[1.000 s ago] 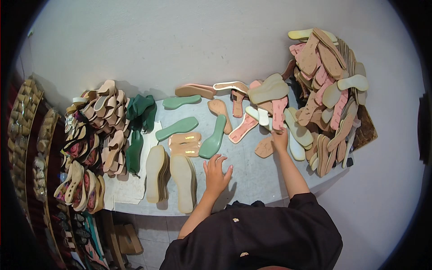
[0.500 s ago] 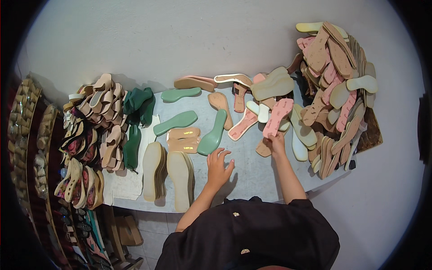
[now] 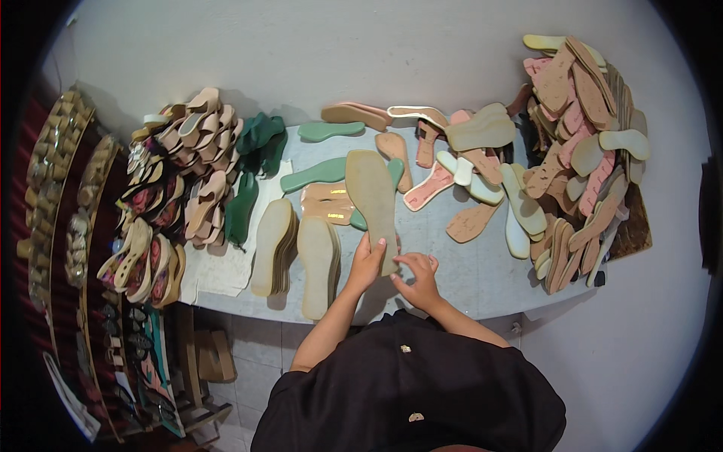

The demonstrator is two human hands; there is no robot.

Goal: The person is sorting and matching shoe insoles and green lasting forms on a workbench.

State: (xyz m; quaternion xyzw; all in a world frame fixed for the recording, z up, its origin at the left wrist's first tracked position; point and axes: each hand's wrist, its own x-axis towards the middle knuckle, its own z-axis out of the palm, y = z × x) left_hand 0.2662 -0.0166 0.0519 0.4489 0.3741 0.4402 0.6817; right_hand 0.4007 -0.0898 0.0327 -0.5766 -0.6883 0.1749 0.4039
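A beige shoe insole (image 3: 367, 188) is held up over the table, its wide end pointing away from me. My left hand (image 3: 367, 262) grips the narrow heel end, thumb on top. Beside that end is my right hand (image 3: 419, 280), thumb and fingers apart at the insole's right edge; whether they touch it I cannot tell. Behind the insole, partly hidden, lie a green sole (image 3: 358, 219) and tan pieces with yellow print (image 3: 324, 202). Two stacks of beige insoles, the left stack (image 3: 273, 248) and the right stack (image 3: 316, 264), stand left of my hands.
Loose insoles, among them a brown one (image 3: 473, 222), lie right of centre. A tall heap of insoles (image 3: 580, 151) fills the right end. Pink-beige shoes (image 3: 203, 135), dark green bundles (image 3: 241, 203) and wedge soles (image 3: 135, 260) crowd the left. Shelves (image 3: 53, 173) stand farther left.
The pink insole in my right hand has left its place at the right. My left hand, empty before, now grips a beige-faced insole at the middle. My right hand has come over beside it.
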